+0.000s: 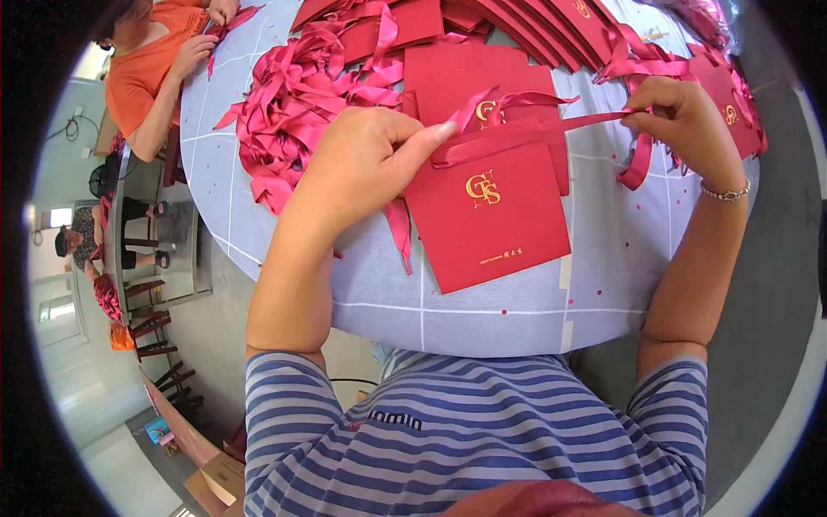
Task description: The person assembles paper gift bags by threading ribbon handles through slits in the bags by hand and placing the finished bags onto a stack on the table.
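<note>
A red paper gift bag (491, 226) with a gold monogram lies flat before me, slightly tilted. A pinkish-red satin ribbon (594, 123) runs along its top edge. My left hand (370, 159) is closed at the bag's upper left corner, thumb laid along the ribbon there; its other fingers are mostly hidden. From beneath this hand a ribbon tail (399, 233) hangs down beside the bag. Off to the right, my right hand (685, 121) pinches the ribbon between thumb and finger, drawing it out fairly straight. Another red bag (482, 73) lies partly under the first.
A heap of loose ribbons (289, 121) sits at left on the checked tablecloth (379, 297). Stacked red bags (525, 30) fill the back, and more bags with ribbons (724, 95) lie at right. Across the table at far left, a person in orange (151, 65) handles ribbon.
</note>
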Demonstrator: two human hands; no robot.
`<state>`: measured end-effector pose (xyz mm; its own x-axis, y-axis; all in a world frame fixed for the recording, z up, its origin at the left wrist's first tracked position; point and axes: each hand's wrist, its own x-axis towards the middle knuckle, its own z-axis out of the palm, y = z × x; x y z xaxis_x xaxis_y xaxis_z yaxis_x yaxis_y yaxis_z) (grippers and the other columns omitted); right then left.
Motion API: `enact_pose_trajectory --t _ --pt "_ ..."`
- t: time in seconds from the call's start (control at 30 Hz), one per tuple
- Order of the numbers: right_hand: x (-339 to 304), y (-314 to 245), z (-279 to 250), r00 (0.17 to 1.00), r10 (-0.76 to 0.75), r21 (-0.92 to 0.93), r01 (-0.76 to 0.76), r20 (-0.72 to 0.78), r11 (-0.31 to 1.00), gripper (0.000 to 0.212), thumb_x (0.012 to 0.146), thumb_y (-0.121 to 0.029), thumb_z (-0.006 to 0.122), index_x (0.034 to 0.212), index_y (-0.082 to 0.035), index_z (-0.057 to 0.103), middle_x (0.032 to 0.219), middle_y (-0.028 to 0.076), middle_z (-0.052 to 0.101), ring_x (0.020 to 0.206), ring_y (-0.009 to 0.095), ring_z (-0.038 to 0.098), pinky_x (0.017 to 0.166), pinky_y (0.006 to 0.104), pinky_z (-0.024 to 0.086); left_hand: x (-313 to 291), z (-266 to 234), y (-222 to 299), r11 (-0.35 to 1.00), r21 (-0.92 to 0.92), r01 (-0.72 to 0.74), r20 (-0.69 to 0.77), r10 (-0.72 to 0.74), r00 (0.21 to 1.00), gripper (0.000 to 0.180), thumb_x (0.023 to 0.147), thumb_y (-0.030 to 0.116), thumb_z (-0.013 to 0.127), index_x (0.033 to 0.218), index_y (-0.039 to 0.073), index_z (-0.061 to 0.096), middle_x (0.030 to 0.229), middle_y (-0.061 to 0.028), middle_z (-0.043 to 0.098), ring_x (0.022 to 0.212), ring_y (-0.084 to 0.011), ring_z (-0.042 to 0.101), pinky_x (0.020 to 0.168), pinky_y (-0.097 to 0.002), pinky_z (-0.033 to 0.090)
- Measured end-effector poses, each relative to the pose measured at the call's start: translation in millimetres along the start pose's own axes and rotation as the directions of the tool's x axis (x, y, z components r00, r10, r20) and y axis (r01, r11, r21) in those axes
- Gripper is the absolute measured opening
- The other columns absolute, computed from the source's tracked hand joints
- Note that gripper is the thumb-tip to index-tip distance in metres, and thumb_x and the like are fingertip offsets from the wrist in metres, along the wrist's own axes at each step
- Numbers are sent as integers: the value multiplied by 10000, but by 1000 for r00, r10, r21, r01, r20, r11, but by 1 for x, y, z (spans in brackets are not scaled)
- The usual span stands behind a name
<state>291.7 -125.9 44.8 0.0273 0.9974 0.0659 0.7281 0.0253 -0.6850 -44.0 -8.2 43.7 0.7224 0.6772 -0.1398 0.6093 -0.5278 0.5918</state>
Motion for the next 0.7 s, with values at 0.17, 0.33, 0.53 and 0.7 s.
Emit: enact_pose_trajectory --t 0.17,0.33,0.53,0.7 --pt "3 -20 2 929 -370 386 334 21 860 161 774 9 753 927 41 713 855 63 643 785 115 582 663 226 462 10 16 -12 939 47 -341 -380 333 863 199 808 202 755 811 9 709 703 -106 627 596 -242 559 560 -357 439" --pt "-1 -28 -2 864 -501 551 437 -38 711 232 709 -84 822 876 35 713 855 77 638 786 152 575 679 259 455 16 21 1 928 -134 -348 -301 296 906 170 807 75 753 943 -9 694 819 -54 661 741 -139 602 704 -265 481" --pt "8 -32 25 879 -450 773 394 -158 498 172 784 -90 755 886 -1 649 982 145 655 942 233 611 796 312 483 16 21 7 911 -400 -101 0 110 994 253 760 13 756 1002 -15 688 799 34 591 740 -55 549 683 -223 472" --pt "12 -47 53 977 -203 983 98 -65 158 106 965 -54 564 1034 7 618 1017 130 686 855 169 698 556 140 500 14 19 11 916 -375 -139 114 194 974 321 713 55 817 986 -25 668 802 15 627 709 -67 556 644 -229 459"
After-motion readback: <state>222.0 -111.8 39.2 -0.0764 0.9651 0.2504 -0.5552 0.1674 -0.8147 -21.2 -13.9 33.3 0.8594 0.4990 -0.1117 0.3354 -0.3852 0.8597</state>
